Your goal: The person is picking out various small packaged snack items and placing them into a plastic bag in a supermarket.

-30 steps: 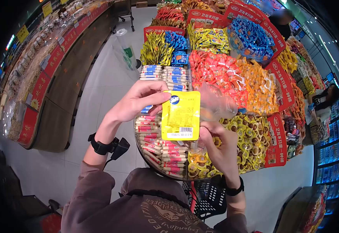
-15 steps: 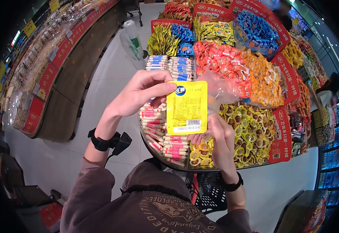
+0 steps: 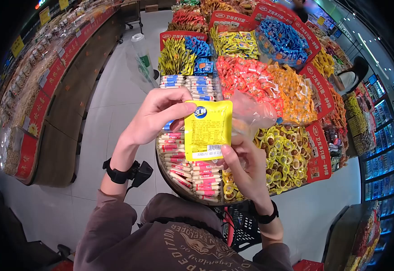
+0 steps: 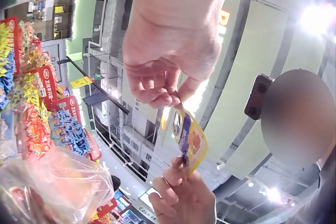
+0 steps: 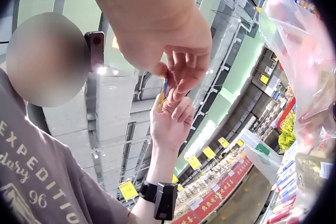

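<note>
A flat yellow packet (image 3: 208, 130) with a blue round logo, small print and a barcode faces the head camera. The left hand (image 3: 157, 118) pinches its upper left corner between thumb and fingers. At its lower right edge the right hand (image 3: 246, 168) pinches it, thumb over the front. Seen edge-on in the left wrist view, the packet (image 4: 190, 141) spans between the left hand (image 4: 167, 58) above and the right hand (image 4: 185, 198) below. A clear plastic bag (image 3: 251, 113) with contents hangs behind the right hand; what holds it is hidden.
Beneath the hands stands a round display with white-wrapped sticks (image 3: 174, 169), yellow cups (image 3: 285, 158), red packets (image 3: 246, 81) and red signs (image 3: 319, 151). A dark basket (image 3: 246, 230) is below its edge. Another counter (image 3: 57, 149) runs along the left, across a tiled aisle.
The head view has shifted, moving the display leftward and slightly down in the picture since half a second ago. The packet stays between both hands, its lower edge tilted a little differently.
</note>
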Available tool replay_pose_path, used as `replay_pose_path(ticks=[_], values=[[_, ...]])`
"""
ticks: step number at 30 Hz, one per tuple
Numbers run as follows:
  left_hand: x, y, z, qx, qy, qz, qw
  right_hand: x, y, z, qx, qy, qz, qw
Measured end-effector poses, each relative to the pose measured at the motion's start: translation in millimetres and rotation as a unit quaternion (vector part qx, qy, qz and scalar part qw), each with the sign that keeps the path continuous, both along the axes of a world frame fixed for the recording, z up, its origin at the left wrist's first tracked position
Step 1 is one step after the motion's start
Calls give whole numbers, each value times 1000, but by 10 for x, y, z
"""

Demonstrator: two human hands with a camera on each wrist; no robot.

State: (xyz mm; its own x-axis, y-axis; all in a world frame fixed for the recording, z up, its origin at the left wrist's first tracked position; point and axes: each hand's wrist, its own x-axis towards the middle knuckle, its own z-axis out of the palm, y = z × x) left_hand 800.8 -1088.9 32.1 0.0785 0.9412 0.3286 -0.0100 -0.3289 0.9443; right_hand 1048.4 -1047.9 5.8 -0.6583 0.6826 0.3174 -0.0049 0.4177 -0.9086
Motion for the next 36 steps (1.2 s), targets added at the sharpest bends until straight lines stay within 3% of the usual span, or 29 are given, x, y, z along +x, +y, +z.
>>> replay_pose_path(ticks=[4, 6, 7, 10, 11, 13, 15, 17, 21, 23, 27, 31, 32, 36], values=[[-63, 26, -81, 21, 6, 27, 999, -171, -39, -42, 74, 26, -95, 992], [-110, 29, -78, 2, 15, 40, 999, -215, -25, -73, 215, 22, -142, 966], [-111, 40, -64, 4, 17, 38, 999, -225, -15, -56, 218, 24, -144, 965], [-40, 80, -24, 9, -7, 68, 998, -248, -8, 31, 401, -70, -130, 904], [4, 84, -1, 3, -13, 79, 997, -267, -32, 17, 402, -66, -134, 903], [141, 86, 39, 62, 21, 119, 991, -304, -72, -55, 323, -85, -137, 933], [242, 96, 51, 101, 62, 139, 983, -340, -62, -77, 350, -81, -139, 923], [301, 132, 39, 121, 98, 140, 978, -363, -99, -53, 200, -140, -123, 962], [413, 166, 34, 115, 90, 147, 978, -343, -109, -116, 242, -107, -114, 958], [461, 170, -1, 107, 70, 132, 983, -314, -109, -18, 169, -79, -74, 980], [442, 187, -9, 166, 192, 122, 960, -312, -72, 13, 145, -156, -107, 971], [336, 178, 78, 208, 154, 211, 943, -355, 19, 46, 70, -52, -115, 990], [305, 183, 84, 189, 116, 227, 948, -363, -5, 49, -15, 19, -112, 993], [322, 138, 142, 92, 18, 239, 966, -353, -25, 130, -148, 128, -50, 979]])
